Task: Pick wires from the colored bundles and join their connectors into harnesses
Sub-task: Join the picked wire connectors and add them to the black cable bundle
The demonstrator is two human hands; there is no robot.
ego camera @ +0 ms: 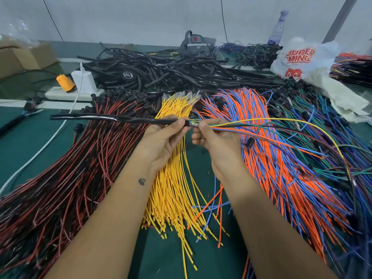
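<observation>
Left hand point(165, 137) pinching glossy black sleeve point(104, 118); right hand point(216, 140) gripping thin mixed wires point(261, 125) at its mouth. Below, yellow bundle point(173, 178); beside, orange-blue bundle point(277, 158).

The green counter point(173, 258) is covered by red-black wires point(60, 178), yellow wires point(173, 188), and orange-blue wires point(281, 168); black tubing point(161, 71) is heaped toward its far edge.

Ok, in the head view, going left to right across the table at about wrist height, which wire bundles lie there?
Red and black bundle → yellow bundle → orange and blue bundle → mixed green, blue and dark bundle at the right edge.
</observation>
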